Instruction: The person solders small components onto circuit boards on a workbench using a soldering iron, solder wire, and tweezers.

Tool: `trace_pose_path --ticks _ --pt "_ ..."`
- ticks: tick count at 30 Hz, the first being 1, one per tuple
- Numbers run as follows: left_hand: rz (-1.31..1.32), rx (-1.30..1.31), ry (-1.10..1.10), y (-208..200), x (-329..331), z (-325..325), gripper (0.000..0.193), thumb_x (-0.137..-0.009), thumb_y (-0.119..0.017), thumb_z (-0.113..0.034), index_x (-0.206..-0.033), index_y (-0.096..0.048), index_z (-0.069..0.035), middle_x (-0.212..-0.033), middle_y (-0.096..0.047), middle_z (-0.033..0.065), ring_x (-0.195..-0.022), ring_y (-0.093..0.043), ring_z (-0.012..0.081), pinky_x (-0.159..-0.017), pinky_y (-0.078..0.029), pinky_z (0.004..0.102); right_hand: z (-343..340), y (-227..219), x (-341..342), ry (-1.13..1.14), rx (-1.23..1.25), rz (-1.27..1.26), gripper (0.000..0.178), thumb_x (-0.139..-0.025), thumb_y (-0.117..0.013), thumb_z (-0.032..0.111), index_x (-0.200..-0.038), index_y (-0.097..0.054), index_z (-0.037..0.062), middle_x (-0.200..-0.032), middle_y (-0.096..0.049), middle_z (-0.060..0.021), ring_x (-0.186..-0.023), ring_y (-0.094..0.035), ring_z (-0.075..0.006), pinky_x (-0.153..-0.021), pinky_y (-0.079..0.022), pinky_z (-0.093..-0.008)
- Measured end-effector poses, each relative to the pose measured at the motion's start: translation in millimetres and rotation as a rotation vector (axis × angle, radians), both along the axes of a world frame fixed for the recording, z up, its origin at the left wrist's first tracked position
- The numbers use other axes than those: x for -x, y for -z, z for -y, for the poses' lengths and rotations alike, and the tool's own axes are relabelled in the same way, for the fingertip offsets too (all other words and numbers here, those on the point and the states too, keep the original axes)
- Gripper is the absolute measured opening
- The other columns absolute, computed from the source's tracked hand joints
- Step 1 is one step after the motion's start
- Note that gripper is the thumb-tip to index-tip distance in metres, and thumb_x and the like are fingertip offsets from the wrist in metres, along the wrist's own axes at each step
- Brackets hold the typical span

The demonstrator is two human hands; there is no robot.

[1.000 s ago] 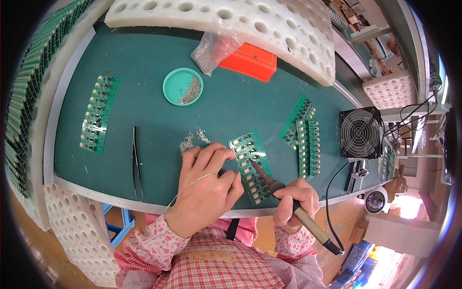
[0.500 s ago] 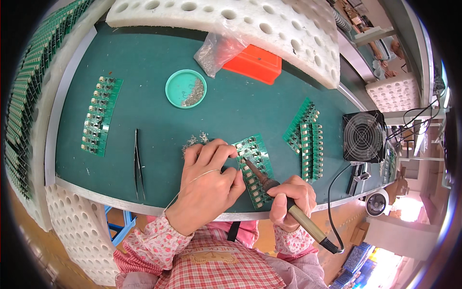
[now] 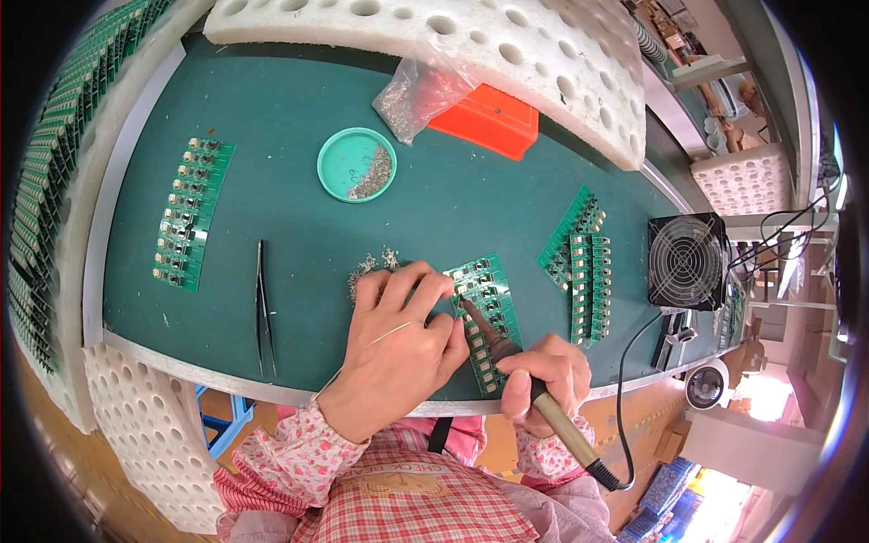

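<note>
My right hand (image 3: 549,378) grips a soldering iron (image 3: 563,425) by its tan and dark handle. The iron's brown tip reaches the upper left part of a green circuit board panel (image 3: 496,312) with rows of small pale and black components. My left hand (image 3: 398,328) lies along the panel's left edge with its fingers curled together. What those fingertips pinch, if anything, is too small or hidden to make out. Just beyond them lies a small heap of tiny metal parts (image 3: 367,267). Black tweezers (image 3: 262,312) rest on the green mat to the left.
A turquoise round dish (image 3: 328,172) holds tiny metal parts. Behind it are a clear bag (image 3: 398,109), a red bin (image 3: 493,122) and white perforated foam (image 3: 543,63). Other board panels lie left (image 3: 192,217) and right (image 3: 588,281). A black fan (image 3: 685,260) stands at right.
The soldering iron's rear end and my right hand have shifted slightly left and nearer to me, while the tip stays near the same place on the panel. The whole view has shifted slightly.
</note>
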State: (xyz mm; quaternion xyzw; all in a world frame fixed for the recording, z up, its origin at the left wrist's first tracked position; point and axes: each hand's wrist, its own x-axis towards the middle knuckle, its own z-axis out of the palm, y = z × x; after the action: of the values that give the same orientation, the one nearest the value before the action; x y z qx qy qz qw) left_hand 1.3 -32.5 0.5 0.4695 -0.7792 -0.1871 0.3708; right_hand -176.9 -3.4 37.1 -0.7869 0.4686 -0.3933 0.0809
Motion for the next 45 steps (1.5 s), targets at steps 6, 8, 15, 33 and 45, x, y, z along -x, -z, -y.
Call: trace_pose_path --ticks 6,8,15,33,45 --pt "0.004 0.021 -0.016 -1.5 -2.4 0.0 0.017 -0.067 -0.074 -0.008 -0.058 -0.061 -0.002 -0.111 -0.065 0.0051 -0.108 -0.059 0.0263 -0.09 -0.041 0.0458 -1.1 0.1 -2.3 -0.079 0.071 -0.067 0.01 -0.077 -0.069 0.005 -0.086 -0.066 0.0069 -0.059 -0.051 -0.0002 -0.043 -0.044 -0.0169 -0.04 -0.036 -0.0307" --pt "0.012 0.018 -0.007 -1.1 -2.2 -0.2 0.017 -0.067 -0.074 -0.008 -0.058 -0.061 -0.002 -0.113 -0.065 0.0048 -0.108 -0.059 0.0259 -0.09 -0.041 0.0458 -2.9 2.1 -3.8 -0.072 0.086 -0.093 0.009 -0.076 -0.069 0.005 -0.084 -0.066 0.007 -0.058 -0.049 0.0002 -0.043 -0.044 -0.0165 -0.04 -0.035 -0.0303" --pt "0.014 0.004 -0.009 -2.3 -3.5 -0.7 0.017 -0.068 -0.074 -0.007 -0.058 -0.061 -0.001 -0.112 -0.065 0.0044 -0.108 -0.059 0.0252 -0.092 -0.04 0.0459 -4.0 0.6 -11.4 -0.04 0.1 -0.119 0.009 -0.077 -0.068 0.006 -0.086 -0.066 0.0064 -0.057 -0.05 0.0 -0.042 -0.045 -0.0169 -0.04 -0.036 -0.0301" --pt "0.009 0.017 -0.002 -0.4 -4.6 -1.6 0.02 -0.071 -0.073 -0.008 -0.058 -0.059 -0.002 -0.114 -0.065 0.0075 -0.112 -0.059 0.0283 -0.093 -0.04 0.0468 -7.5 0.9 4.0 0.067 0.057 0.083 0.009 -0.089 -0.066 0.011 -0.083 -0.062 0.0047 -0.061 -0.061 -0.0011 -0.045 -0.049 -0.0157 -0.042 -0.039 -0.0302" --pt "-0.022 0.01 0.039 -1.6 -6.3 -3.0 0.022 -0.072 -0.071 -0.009 -0.056 -0.058 -0.001 -0.115 -0.065 0.0072 -0.117 -0.057 0.0299 -0.099 -0.038 0.0501 -14.7 -0.5 3.7 0.123 0.086 0.106 0.009 -0.089 -0.067 0.013 -0.084 -0.064 0.0059 -0.06 -0.059 -0.0012 -0.046 -0.051 -0.017 -0.044 -0.041 -0.0313"
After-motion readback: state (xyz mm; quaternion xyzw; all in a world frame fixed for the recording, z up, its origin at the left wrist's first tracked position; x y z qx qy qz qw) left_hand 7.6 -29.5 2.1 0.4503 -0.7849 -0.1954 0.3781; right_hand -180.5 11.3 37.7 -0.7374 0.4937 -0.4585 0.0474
